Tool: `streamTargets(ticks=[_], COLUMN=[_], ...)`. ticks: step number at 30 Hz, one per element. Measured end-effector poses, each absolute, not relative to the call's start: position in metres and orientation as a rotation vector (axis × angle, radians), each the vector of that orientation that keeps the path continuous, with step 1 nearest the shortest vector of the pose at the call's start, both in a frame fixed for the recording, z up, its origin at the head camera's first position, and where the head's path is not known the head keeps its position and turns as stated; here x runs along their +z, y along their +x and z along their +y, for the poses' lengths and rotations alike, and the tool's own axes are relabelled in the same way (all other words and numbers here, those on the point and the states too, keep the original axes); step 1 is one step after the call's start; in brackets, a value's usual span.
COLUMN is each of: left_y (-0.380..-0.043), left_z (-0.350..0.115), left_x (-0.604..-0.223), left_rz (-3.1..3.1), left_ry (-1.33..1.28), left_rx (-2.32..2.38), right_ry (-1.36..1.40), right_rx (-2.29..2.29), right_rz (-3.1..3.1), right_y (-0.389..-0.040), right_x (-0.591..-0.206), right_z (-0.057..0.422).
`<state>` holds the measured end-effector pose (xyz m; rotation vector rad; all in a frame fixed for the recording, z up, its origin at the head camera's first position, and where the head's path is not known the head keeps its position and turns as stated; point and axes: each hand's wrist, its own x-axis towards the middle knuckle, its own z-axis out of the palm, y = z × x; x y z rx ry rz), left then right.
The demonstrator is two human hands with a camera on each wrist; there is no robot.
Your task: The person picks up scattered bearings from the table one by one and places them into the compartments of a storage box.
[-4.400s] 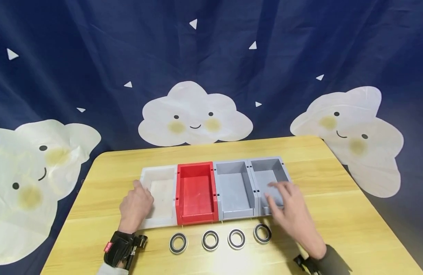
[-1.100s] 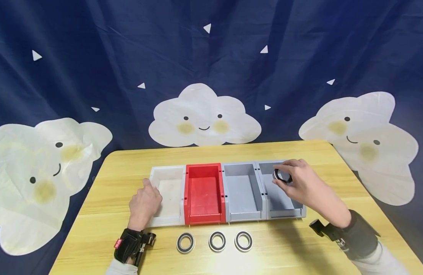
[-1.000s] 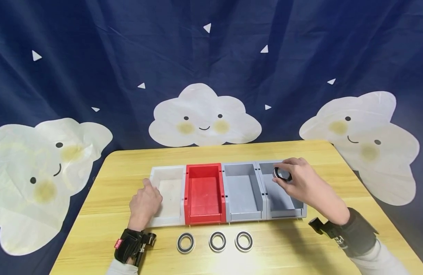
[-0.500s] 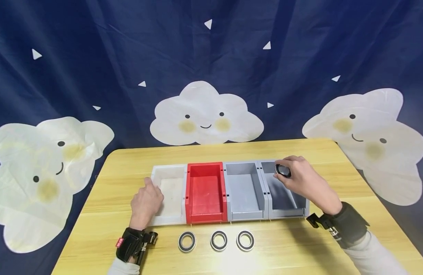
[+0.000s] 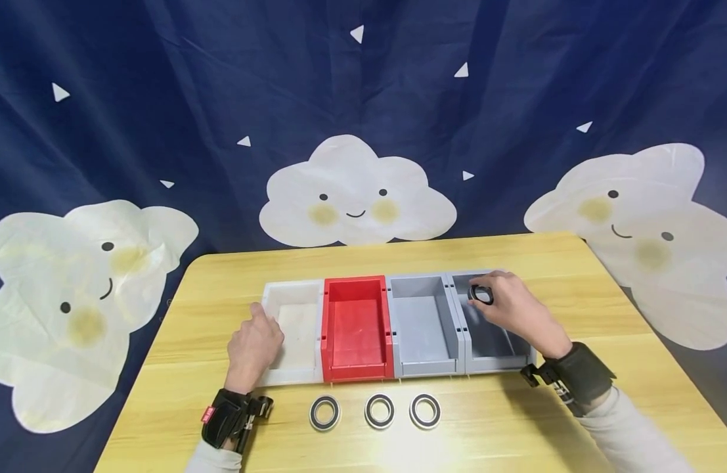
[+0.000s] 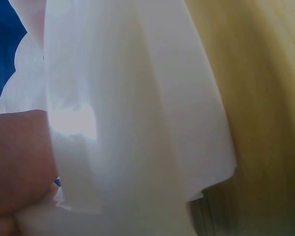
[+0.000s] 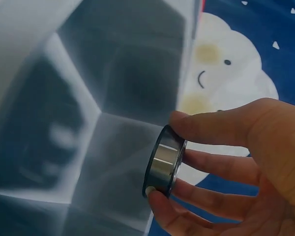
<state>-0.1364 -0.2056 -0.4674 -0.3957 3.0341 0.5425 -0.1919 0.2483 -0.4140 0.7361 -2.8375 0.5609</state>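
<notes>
On the desk (image 5: pixel 180 341), side by side from left to right, stand the first bin (image 5: pixel 297 332), second bin (image 5: pixel 357 328), third bin (image 5: pixel 422 325) and fourth bin (image 5: pixel 496 365). In front of this row lie the left ring (image 5: pixel 324 427), middle ring (image 5: pixel 379 425) and right ring (image 5: pixel 425 425), spaced apart. The left hand (image 5: pixel 254 345) is at the first bin's left wall. The held ring (image 7: pixel 162 160), in the right hand (image 5: pixel 519 314), is over the fourth bin. The curtain (image 5: pixel 398 98) hangs behind the desk.

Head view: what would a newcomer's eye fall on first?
Probably the red bin, between the white bin and two gray bins. Then the metal ring that the right hand holds at the rightmost gray bin, and the smiling clouds on the blue curtain behind.
</notes>
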Motion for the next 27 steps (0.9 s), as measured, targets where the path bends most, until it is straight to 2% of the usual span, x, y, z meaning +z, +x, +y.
streamTargets(ticks=[12, 27], left_y=[-0.137, -0.137], left_z=[-0.205, -0.205], left_x=[-0.467, -0.469], left_rz=[3.042, 3.062], left_ry=[-0.406, -0.409], left_rx=[0.534, 0.517], right_ry=[0.684, 0.643], right_rx=[0.585, 0.572], right_rz=[-2.868, -2.917], right_y=[-0.200, -0.203], right_x=[-0.443, -0.460], right_z=[0.248, 0.245])
